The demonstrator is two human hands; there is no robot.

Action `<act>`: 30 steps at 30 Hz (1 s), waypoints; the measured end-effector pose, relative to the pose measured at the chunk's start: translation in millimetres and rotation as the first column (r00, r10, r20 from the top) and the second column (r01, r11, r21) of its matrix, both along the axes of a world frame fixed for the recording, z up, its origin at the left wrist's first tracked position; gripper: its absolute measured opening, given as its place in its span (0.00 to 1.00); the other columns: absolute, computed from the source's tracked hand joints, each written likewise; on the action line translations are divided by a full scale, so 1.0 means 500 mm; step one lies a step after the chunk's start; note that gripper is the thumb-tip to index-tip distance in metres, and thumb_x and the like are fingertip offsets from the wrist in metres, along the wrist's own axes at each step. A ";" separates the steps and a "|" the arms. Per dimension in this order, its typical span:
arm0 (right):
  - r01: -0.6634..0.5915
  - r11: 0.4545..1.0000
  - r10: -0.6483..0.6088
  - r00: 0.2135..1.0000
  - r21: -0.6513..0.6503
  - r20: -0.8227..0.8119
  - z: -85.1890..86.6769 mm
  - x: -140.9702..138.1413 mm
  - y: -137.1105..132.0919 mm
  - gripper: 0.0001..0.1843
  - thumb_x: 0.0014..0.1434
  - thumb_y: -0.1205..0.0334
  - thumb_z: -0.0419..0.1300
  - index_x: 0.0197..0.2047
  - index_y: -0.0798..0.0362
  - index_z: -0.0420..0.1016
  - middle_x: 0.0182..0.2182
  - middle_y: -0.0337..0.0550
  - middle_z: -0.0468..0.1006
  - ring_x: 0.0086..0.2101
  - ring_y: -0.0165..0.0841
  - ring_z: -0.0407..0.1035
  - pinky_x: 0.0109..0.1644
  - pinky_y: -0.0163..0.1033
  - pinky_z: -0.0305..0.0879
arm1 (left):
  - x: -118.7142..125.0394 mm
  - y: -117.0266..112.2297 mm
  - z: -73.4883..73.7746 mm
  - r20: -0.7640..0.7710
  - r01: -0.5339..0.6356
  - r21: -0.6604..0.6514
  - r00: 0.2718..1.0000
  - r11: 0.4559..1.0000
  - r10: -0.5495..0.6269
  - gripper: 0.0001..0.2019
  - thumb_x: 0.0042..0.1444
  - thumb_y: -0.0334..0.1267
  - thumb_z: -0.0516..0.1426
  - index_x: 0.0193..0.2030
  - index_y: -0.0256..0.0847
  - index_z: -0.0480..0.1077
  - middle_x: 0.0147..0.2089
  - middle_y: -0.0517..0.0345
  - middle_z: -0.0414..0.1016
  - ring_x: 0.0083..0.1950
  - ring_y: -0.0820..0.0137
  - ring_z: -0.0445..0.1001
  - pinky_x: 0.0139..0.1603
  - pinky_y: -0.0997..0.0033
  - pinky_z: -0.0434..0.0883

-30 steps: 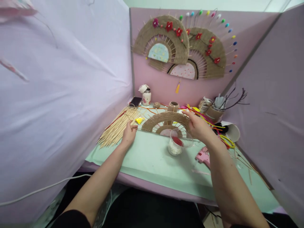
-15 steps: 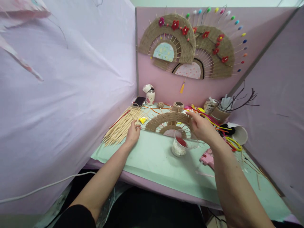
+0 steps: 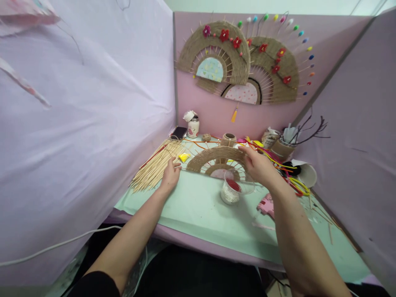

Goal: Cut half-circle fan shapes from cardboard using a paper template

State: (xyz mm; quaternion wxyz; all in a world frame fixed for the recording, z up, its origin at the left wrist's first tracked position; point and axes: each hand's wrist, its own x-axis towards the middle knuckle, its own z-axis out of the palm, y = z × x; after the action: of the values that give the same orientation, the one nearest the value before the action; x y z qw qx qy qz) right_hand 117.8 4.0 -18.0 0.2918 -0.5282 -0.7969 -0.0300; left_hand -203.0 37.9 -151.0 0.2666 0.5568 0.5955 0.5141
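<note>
Lilac partition walls enclose a mint-green table mat on three sides. Two finished woven fans hang on the back wall at 12 o'clock, trimmed with red flowers and coloured beads.

**Work piece.** A half-made woven fan, a twine arc over radiating sticks, lies flat on the mat between the two hands.

**Left hand.** The left hand rests palm down at 9 o'clock of the fan. Its fingers are stretched out and held close together, with the tips on the near edge of a bundle of bamboo skewers. A small yellow piece lies just beyond the fingertips.

**Right hand.** The right hand sits at 3 o'clock of the fan, fingers bent and held together over the arc's upper right rim. Whether thumb and fingers pinch the rim cannot be told.

**Surroundings.**
- A clear plastic cup with white and red contents stands at 6 o'clock of the fan, just beside the right wrist.
- A pink glue gun lies at 4 o'clock.
- A twine spool stands at 12 o'clock, touching the fan's far edge.
- A small jar and a dark phone sit at 11 o'clock.
- Yellow and red pipe cleaners, a white paper cup and a container of dark twigs crowd 2 to 3 o'clock.
</note>
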 end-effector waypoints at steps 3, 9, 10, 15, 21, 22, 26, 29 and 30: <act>-0.005 1.000 0.005 1.000 -0.002 -0.008 0.001 -0.001 -0.001 0.25 0.60 0.68 0.46 0.58 0.56 0.68 0.48 0.53 0.78 0.48 0.43 0.73 0.51 0.47 0.68 | 0.000 -0.002 0.001 -0.018 0.001 0.003 1.000 1.000 -0.001 0.27 0.54 0.25 0.50 0.62 0.38 0.56 0.49 0.44 0.77 0.46 0.67 0.78 0.52 0.60 0.70; -0.013 1.000 0.013 1.000 0.018 -0.022 0.010 -0.002 -0.017 0.25 0.60 0.69 0.46 0.59 0.55 0.68 0.51 0.52 0.76 0.51 0.43 0.71 0.54 0.49 0.67 | -0.002 -0.009 0.010 -0.072 -0.029 0.032 0.997 0.999 0.032 0.27 0.53 0.26 0.51 0.61 0.39 0.58 0.48 0.46 0.77 0.48 0.65 0.77 0.54 0.59 0.69; -0.010 1.000 0.010 1.000 0.028 -0.024 0.013 0.000 -0.024 0.25 0.60 0.69 0.46 0.59 0.54 0.68 0.52 0.52 0.76 0.52 0.43 0.70 0.54 0.49 0.67 | -0.002 -0.011 0.013 -0.081 -0.039 0.044 0.996 0.998 0.042 0.26 0.53 0.26 0.51 0.60 0.38 0.59 0.48 0.46 0.77 0.49 0.64 0.76 0.55 0.58 0.68; 0.072 0.995 -0.066 0.994 0.066 -0.082 0.030 0.025 -0.062 0.22 0.61 0.64 0.50 0.58 0.53 0.69 0.53 0.52 0.75 0.52 0.46 0.70 0.54 0.52 0.66 | -0.005 -0.021 0.041 -0.090 -0.119 0.139 0.987 0.983 0.132 0.23 0.54 0.28 0.52 0.58 0.35 0.62 0.50 0.45 0.75 0.51 0.64 0.74 0.53 0.62 0.69; 0.193 0.980 -0.167 0.931 0.049 -0.324 0.026 0.050 -0.053 0.14 0.58 0.61 0.54 0.43 0.53 0.78 0.41 0.49 0.81 0.41 0.41 0.75 0.48 0.47 0.69 | -0.007 -0.034 0.073 -0.087 -0.224 0.232 0.965 0.947 0.249 0.07 0.53 0.41 0.58 0.35 0.41 0.71 0.37 0.55 0.75 0.41 0.65 0.73 0.44 0.66 0.69; 0.210 0.977 -0.183 0.915 0.036 -0.360 0.023 0.049 -0.045 0.13 0.57 0.61 0.54 0.41 0.54 0.78 0.39 0.49 0.82 0.39 0.40 0.76 0.47 0.46 0.69 | -0.006 -0.036 0.075 -0.087 -0.220 0.238 0.965 0.946 0.246 0.07 0.53 0.42 0.58 0.33 0.41 0.71 0.36 0.56 0.75 0.40 0.66 0.73 0.43 0.67 0.69; 0.206 0.976 -0.215 0.843 -0.073 -0.492 0.012 0.030 -0.010 0.12 0.55 0.60 0.56 0.37 0.55 0.78 0.32 0.48 0.82 0.30 0.37 0.75 0.39 0.43 0.72 | -0.001 -0.043 0.085 -0.069 -0.207 0.253 0.970 0.945 0.231 0.08 0.56 0.42 0.55 0.34 0.41 0.70 0.34 0.58 0.75 0.38 0.67 0.72 0.41 0.68 0.68; 0.162 0.960 -0.266 0.778 -0.228 -0.569 0.010 0.007 0.016 0.11 0.54 0.62 0.57 0.38 0.56 0.77 0.28 0.47 0.81 0.22 0.34 0.73 0.28 0.39 0.70 | 0.003 -0.051 0.091 -0.067 -0.190 0.254 0.975 0.949 0.213 0.09 0.60 0.41 0.51 0.31 0.42 0.66 0.28 0.62 0.70 0.33 0.69 0.70 0.38 0.70 0.66; 0.150 0.952 -0.284 0.765 -0.268 -0.578 0.012 0.000 0.023 0.11 0.53 0.63 0.57 0.39 0.56 0.77 0.26 0.47 0.81 0.20 0.33 0.71 0.25 0.39 0.69 | 0.004 -0.054 0.093 -0.073 -0.174 0.254 0.977 0.951 0.198 0.10 0.60 0.41 0.50 0.29 0.43 0.65 0.27 0.62 0.68 0.32 0.70 0.68 0.37 0.70 0.65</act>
State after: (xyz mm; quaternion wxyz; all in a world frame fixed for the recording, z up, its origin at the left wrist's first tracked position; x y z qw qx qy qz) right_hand 117.8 15.7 -12.1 0.4714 -0.6255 -0.5917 0.1908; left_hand -200.8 10.8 -104.6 0.1164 0.5516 0.5892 0.5789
